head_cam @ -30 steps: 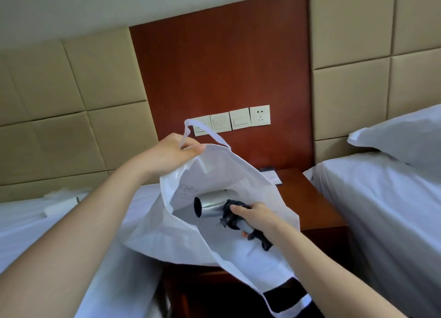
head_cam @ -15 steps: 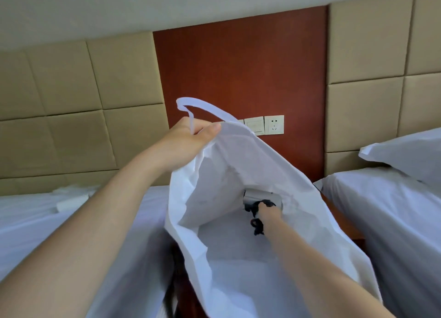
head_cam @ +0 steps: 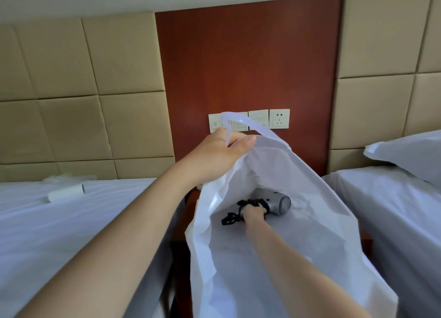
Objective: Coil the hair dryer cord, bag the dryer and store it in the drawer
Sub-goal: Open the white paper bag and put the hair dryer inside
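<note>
Cord [head_cam: 230, 218] coiled at the dryer [head_cam: 274, 201] | our left hand [head_cam: 222, 150] pinches the bag [head_cam: 310, 258] rim up | our right hand [head_cam: 254, 214] grips the dryer deep inside | we judge left: release, drawer storage

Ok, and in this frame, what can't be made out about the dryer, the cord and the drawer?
Head view only.
- Drawer: not visible; the white bag covers the space below.
- Hair dryer handle: hidden inside the right hand.
- Cord plug: lost in the dark bundle, too small.
- Left hand fingers, apart from the thumb: hidden behind the bag's rim.
</note>
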Tool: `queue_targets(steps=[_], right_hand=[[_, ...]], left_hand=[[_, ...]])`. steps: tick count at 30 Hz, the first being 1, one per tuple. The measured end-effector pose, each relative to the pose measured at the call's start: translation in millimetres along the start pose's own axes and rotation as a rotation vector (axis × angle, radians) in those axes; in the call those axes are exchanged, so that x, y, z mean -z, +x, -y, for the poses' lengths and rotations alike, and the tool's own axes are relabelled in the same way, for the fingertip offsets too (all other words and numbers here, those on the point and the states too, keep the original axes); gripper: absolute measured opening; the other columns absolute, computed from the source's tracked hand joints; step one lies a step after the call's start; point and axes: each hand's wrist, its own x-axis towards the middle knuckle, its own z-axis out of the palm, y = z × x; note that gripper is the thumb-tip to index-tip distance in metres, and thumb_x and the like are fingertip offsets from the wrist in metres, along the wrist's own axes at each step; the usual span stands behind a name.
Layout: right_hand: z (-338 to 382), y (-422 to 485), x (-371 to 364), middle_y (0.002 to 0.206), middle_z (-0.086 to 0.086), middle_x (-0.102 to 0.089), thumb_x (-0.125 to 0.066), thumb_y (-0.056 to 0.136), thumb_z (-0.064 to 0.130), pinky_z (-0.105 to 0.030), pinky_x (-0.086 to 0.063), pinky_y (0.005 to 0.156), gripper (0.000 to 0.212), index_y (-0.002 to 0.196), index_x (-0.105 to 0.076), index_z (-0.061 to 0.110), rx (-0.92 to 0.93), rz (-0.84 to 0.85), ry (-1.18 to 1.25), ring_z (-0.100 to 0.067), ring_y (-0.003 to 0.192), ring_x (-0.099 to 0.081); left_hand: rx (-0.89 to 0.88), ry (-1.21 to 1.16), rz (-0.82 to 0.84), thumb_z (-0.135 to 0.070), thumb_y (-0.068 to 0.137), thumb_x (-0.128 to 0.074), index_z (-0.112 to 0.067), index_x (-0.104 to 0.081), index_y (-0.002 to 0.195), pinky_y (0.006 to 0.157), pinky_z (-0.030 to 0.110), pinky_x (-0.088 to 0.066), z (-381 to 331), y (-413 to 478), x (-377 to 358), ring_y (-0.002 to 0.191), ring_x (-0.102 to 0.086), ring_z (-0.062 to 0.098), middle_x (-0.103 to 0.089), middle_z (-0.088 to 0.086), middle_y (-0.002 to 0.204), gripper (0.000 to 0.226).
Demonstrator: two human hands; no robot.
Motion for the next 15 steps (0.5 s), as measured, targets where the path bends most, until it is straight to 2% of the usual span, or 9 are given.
queue_targets(steps=[2, 3, 5, 7, 8, 9, 11, 13, 15], right_hand=[[-7.7, 5.1, -3.3, 0.128, -0.021, -0.049, -0.043, 0.091, 0.006, -0.045, -0.046, 0.099, 0.047, 0.137, -0.035, 0.0, -0.004, 0.052, 0.018, -0.032, 0.104, -0.053], [-9.3, 4.8, -5.1, 0.119, -0.02, -0.052, -0.041, 0.092, 0.002, -0.042, -0.047, 0.097, 0.042, 0.134, -0.039, 0.0, 0.001, 0.06, 0.014, -0.029, 0.096, -0.051], [-13.4, 7.9, -8.8, 0.094, -0.014, -0.054, -0.035, 0.092, -0.002, -0.036, -0.05, 0.078, 0.033, 0.12, -0.05, 0.007, 0.017, 0.067, -0.029, -0.024, 0.078, -0.048], [-10.5, 5.3, -13.4, 0.072, -0.004, -0.04, -0.031, 0.093, -0.003, -0.025, -0.038, 0.054, 0.031, 0.106, -0.051, 0.017, 0.042, 0.15, -0.141, -0.017, 0.058, -0.036], [-8.2, 4.0, -15.2, 0.07, -0.001, -0.036, -0.03, 0.095, -0.001, -0.021, -0.033, 0.054, 0.032, 0.113, -0.05, 0.017, 0.066, 0.187, -0.209, -0.013, 0.057, -0.032], [-5.4, 3.0, -15.9, 0.074, -0.001, -0.038, -0.031, 0.097, 0.001, -0.021, -0.033, 0.057, 0.033, 0.125, -0.048, 0.008, 0.1, 0.217, -0.267, -0.011, 0.059, -0.032], [0.5, 1.9, -17.9, 0.098, -0.005, -0.047, -0.035, 0.097, 0.005, -0.025, -0.036, 0.074, 0.039, 0.135, -0.038, -0.003, 0.164, 0.228, -0.335, -0.012, 0.074, -0.042], [1.9, 3.1, -18.7, 0.13, -0.013, -0.046, -0.034, 0.098, 0.003, -0.027, -0.035, 0.086, 0.041, 0.138, -0.033, -0.004, 0.182, 0.266, -0.416, -0.02, 0.105, -0.046], [-1.0, 5.9, -17.8, 0.148, -0.015, -0.033, -0.029, 0.097, -0.002, -0.026, -0.033, 0.097, 0.044, 0.141, -0.026, -0.003, 0.196, 0.32, -0.482, -0.027, 0.131, -0.035]], left_hand=[[-0.011, -0.005, -0.008, -0.038, 0.097, -0.041, -0.009, -0.05, 0.076, 0.044, 0.016, -0.021, 4.9, 0.4, -0.3, 0.041, -0.038, 0.009, -0.017, -0.018, 0.064, 0.037], [-0.016, -0.008, -0.008, -0.038, 0.097, -0.041, -0.005, -0.045, 0.074, 0.045, 0.017, -0.021, 7.5, 1.1, 0.2, 0.044, -0.037, 0.014, -0.016, -0.018, 0.07, 0.041], [-0.03, -0.031, 0.006, -0.039, 0.097, -0.041, -0.005, -0.053, 0.071, 0.045, 0.019, -0.02, 12.9, 1.7, 1.8, 0.041, -0.028, 0.011, -0.018, -0.014, 0.059, 0.044], [-0.031, -0.072, 0.027, -0.039, 0.096, -0.042, -0.028, -0.062, 0.055, 0.043, 0.017, -0.021, 17.3, 0.9, 3.3, 0.039, -0.026, 0.006, -0.019, -0.013, 0.047, 0.048], [-0.024, -0.088, 0.026, -0.039, 0.096, -0.042, -0.034, -0.058, 0.047, 0.042, 0.016, -0.021, 19.3, 0.5, 4.3, 0.039, -0.027, 0.005, -0.021, -0.013, 0.043, 0.052], [-0.018, -0.101, 0.022, -0.039, 0.096, -0.042, -0.035, -0.055, 0.046, 0.042, 0.015, -0.022, 21.3, 0.6, 5.4, 0.039, -0.029, 0.004, -0.023, -0.013, 0.04, 0.052], [-0.013, -0.107, 0.014, -0.039, 0.096, -0.042, -0.033, -0.054, 0.055, 0.043, 0.015, -0.023, 25.2, 0.7, 7.6, 0.039, -0.031, 0.003, -0.026, -0.014, 0.039, 0.044], [-0.024, -0.101, 0.018, -0.039, 0.096, -0.042, -0.03, -0.055, 0.064, 0.043, 0.015, -0.023, 27.7, 0.4, 9.3, 0.04, -0.029, 0.005, -0.023, -0.012, 0.041, 0.036], [-0.042, -0.105, 0.024, -0.037, 0.097, -0.042, -0.032, -0.057, 0.055, 0.042, 0.016, -0.021, 30.4, 0.2, 10.7, 0.042, -0.025, 0.007, -0.02, -0.011, 0.044, 0.045]])
